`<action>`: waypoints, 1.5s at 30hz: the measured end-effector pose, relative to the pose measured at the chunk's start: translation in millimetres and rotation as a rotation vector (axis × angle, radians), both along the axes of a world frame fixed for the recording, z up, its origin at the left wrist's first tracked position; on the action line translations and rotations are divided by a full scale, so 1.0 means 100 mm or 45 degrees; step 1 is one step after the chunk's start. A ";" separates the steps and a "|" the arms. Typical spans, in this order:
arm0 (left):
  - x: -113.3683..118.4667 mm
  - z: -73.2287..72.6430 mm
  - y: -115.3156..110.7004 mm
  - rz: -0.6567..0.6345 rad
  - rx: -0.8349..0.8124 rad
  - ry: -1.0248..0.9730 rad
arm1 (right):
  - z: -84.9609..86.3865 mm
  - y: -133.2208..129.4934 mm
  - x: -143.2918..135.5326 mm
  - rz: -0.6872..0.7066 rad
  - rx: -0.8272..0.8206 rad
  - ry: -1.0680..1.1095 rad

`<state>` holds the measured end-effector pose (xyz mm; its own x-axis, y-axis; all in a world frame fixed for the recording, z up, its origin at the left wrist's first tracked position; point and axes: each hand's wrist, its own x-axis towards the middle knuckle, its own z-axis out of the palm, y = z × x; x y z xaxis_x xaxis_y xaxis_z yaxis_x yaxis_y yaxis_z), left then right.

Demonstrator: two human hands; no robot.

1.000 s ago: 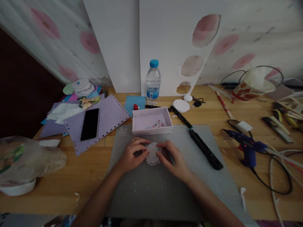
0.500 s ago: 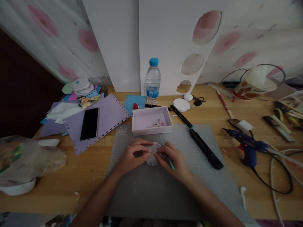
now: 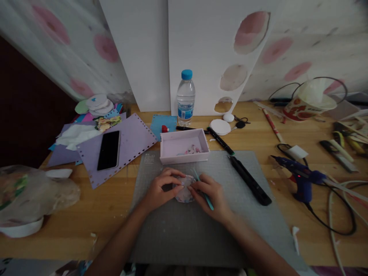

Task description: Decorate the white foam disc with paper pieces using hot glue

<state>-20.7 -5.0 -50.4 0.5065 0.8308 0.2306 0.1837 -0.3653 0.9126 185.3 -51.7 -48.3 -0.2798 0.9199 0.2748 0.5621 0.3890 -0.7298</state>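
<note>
A small, pale round disc [image 3: 184,196] with a pink and blue patterned rim lies on the grey cutting mat [image 3: 184,234], between my hands. My left hand [image 3: 162,188] is over its left side, thumb and index pinched together near its middle. Whatever is in that pinch is too small to make out. My right hand [image 3: 214,195] is closed over the right side, with teal tweezers [image 3: 209,201] tucked in it. Their slim tips point away from me, and the thumb and index meet above the disc. Just beyond stands an open pale pink box [image 3: 184,157] holding small pink and white pieces [image 3: 193,149].
Right of my hands lie a black utility knife [image 3: 250,182], a marker [image 3: 220,141] and a blue glue gun [image 3: 301,174] with its cable. A water bottle [image 3: 186,99] stands behind the box. On the left, a phone [image 3: 109,150] rests on purple paper [image 3: 135,134].
The disc has turned or flattened between my fingers, so more of its patterned rim shows. My right fingers and the tweezers have shifted slightly; my left hand has barely moved.
</note>
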 end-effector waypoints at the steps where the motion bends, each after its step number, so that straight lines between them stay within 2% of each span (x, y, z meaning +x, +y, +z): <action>1: 0.00 0.01 0.00 -0.005 -0.005 0.002 | 0.00 0.00 0.00 -0.005 0.003 -0.001; 8: 0.01 0.05 0.00 -0.027 -0.015 0.022 | 0.00 -0.01 -0.02 -0.035 0.013 0.034; 28: 0.00 0.04 0.01 -0.119 0.013 0.060 | -0.07 -0.04 -0.06 -0.097 -0.024 0.116; 37: 0.03 -0.02 0.00 0.034 -0.071 0.010 | 0.00 0.02 -0.05 -0.122 -0.106 0.267; 40: 0.03 -0.03 -0.01 0.076 -0.109 0.027 | 0.05 0.04 -0.01 -0.205 -0.109 0.368; 45: 0.02 -0.08 -0.02 0.107 -0.058 0.074 | 0.08 0.08 0.08 -0.367 -0.153 0.464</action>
<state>-18.5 -7.0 -58.2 0.4459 0.8799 0.1640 0.2647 -0.3047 0.9149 193.0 -43.9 -40.0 0.0864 0.9770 0.1949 0.3341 0.1559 -0.9295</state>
